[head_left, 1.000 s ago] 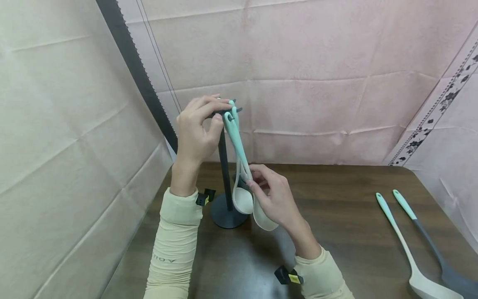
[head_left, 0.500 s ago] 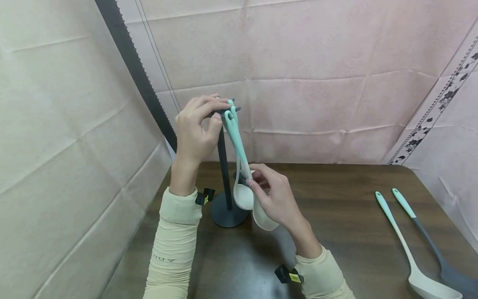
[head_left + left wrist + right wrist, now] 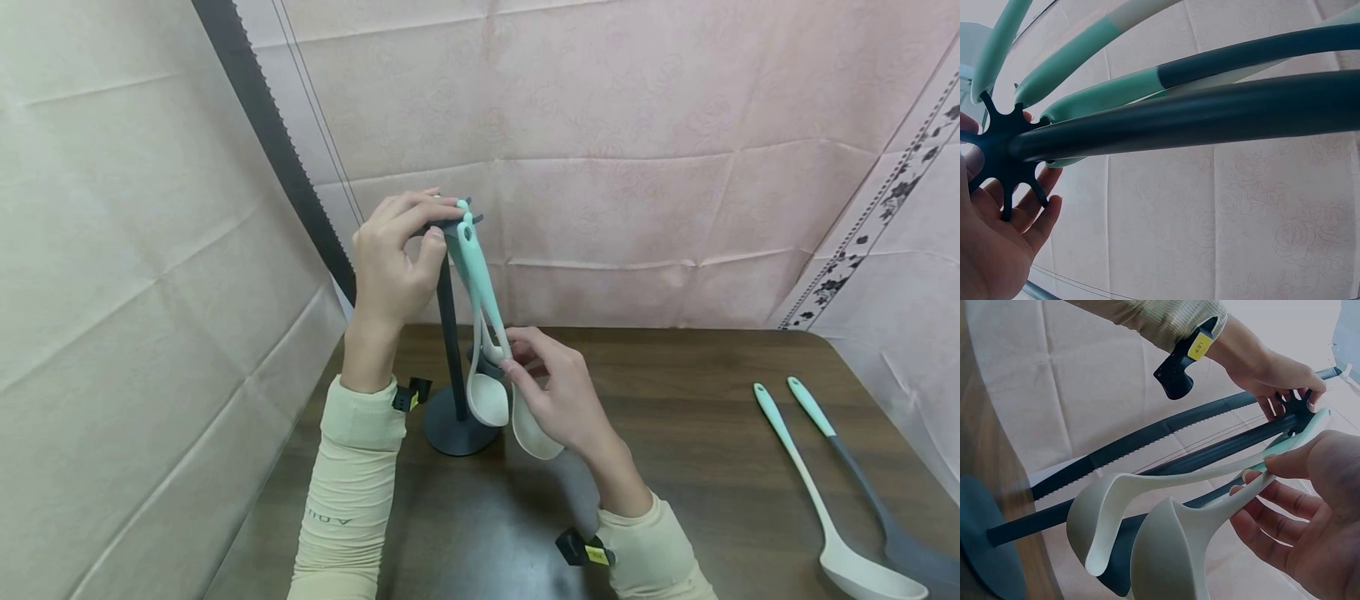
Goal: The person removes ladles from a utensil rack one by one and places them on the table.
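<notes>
My left hand grips the hooked top of a dark utensil stand, thumb and fingers around its radiating hooks. My right hand pinches the pale shaft of a mint-handled ladle between thumb and fingers. The handle's hole shows at the hook tips, and the bowl hangs below my hand. Beside it hangs a smaller-looking white ladle from the stand. Behind these, a dark-headed utensil with a mint handle also hangs there.
The stand's round base rests on the brown wooden table. At the right lie a white ladle-like utensil and a dark turner-like one. Cloth walls rise behind and at the sides.
The held ladle's handle top has shifted slightly right, off the hook that showed through its hole earlier. My right hand has moved a little right with it. My left hand stays put.
</notes>
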Demonstrator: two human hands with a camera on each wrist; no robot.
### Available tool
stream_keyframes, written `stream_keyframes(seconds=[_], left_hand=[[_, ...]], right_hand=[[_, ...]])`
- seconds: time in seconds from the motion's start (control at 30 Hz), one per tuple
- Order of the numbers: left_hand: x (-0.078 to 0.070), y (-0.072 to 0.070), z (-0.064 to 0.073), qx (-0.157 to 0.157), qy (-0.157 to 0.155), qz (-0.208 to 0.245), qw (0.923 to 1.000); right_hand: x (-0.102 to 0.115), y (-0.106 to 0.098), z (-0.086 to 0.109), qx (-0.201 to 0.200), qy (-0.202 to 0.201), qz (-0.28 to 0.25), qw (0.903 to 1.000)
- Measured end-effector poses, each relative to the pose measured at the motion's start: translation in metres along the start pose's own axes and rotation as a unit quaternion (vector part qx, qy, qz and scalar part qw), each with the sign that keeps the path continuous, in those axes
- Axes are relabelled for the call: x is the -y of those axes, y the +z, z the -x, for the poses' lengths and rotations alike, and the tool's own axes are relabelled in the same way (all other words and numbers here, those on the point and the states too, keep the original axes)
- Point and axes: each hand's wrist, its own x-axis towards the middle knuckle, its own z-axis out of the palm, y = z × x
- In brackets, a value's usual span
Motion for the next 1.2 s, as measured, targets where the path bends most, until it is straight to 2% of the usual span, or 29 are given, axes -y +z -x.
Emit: stream_keyframes(seconds=[0.43,1.2], left_hand=[[-0.0010,-0.0006,0.0019,0.001,-0.007,0.003,1.0000],[0.0001,-0.0005,0.0008,-0.001,0.003,0.005,1.0000]], right_hand=[[0.0012,-0.0025,0.0018,-0.004,-0.007,0.000,1.0000],[0.0033,-0.0075,0.0015,-0.010,-0.015,-0.003,0.9998]])
